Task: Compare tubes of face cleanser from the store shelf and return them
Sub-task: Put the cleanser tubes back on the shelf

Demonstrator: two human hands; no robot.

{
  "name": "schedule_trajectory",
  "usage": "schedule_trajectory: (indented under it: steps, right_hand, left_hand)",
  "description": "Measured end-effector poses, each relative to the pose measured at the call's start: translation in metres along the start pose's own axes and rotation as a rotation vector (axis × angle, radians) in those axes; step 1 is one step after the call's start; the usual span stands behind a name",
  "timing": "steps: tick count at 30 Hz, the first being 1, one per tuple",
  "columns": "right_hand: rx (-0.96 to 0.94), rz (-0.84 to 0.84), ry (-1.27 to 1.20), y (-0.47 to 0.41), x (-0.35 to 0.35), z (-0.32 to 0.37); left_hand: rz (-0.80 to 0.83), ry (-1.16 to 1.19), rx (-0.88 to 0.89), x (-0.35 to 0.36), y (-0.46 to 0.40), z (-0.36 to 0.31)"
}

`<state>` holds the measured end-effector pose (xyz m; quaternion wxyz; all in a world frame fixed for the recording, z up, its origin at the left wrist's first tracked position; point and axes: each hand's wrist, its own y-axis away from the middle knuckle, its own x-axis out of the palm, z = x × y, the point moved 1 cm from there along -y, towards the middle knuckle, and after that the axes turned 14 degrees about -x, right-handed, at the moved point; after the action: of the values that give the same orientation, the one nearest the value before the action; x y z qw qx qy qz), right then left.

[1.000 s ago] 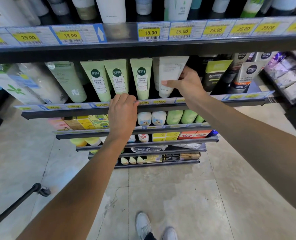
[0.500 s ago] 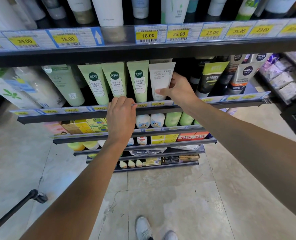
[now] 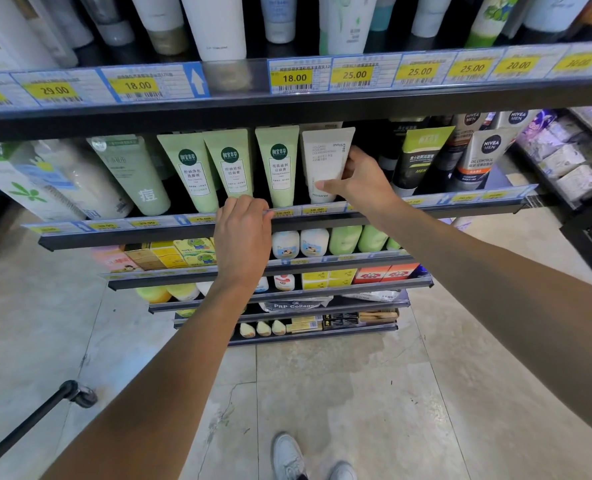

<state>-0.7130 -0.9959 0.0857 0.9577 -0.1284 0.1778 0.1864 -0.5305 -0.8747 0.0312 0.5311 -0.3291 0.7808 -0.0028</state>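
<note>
The white innisfree cleanser tube point(image 3: 325, 164) stands upright at the shelf's point(image 3: 460, 211) front edge, just right of three green tubes point(image 3: 232, 168). The right hand point(image 3: 358, 183) clamps its grip on the tube's right side, thumb across its lower front. The left hand point(image 3: 242, 237) rests curled fingers on the shelf's price rail point(image 3: 142, 225).

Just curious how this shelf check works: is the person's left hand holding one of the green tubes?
No, the left hand rests on the shelf edge below the green tubes, holding none; only the right hand grips a white tube.
</note>
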Motion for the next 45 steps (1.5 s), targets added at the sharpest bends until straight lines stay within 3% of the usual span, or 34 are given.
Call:
schedule_trajectory:
  steps: [5,11,14,19,25,31,36,45]
  right_hand:
    - [0.017,0.009,0.035,0.005,-0.002,-0.002]
    - [0.092,-0.057,0.055,0.053,-0.01,0.013]
    - [0.102,-0.022,0.174,0.09,-0.017,0.035]
    - [-0.084,0.352,0.484,0.149,-0.005,0.085]
    - [-0.504,0.69,0.632,0.197,0.055,0.158]
    - [-0.774,0.839,0.451,0.242,0.121,0.197]
    - [-0.842,1.079,0.421,0.289,0.176,0.219]
    - [-1.031,1.349,0.309,0.364,0.296,0.284]
  left_hand:
    - [0.039,-0.013,-0.007,-0.006,0.003,-0.001]
    - [0.271,0.0,0.024,-0.04,0.02,-0.008]
    - [0.295,-0.01,-0.026,-0.074,0.044,-0.006]
    - [0.219,-0.067,-0.268,-0.148,0.107,0.008]
    - [0.095,-0.152,-0.497,-0.229,0.184,0.032]
    - [-0.056,-0.251,-0.782,-0.294,0.274,0.062]
    - [-0.177,-0.281,-1.023,-0.335,0.351,0.088]
    - [-0.339,-0.328,-1.331,-0.398,0.456,0.147]
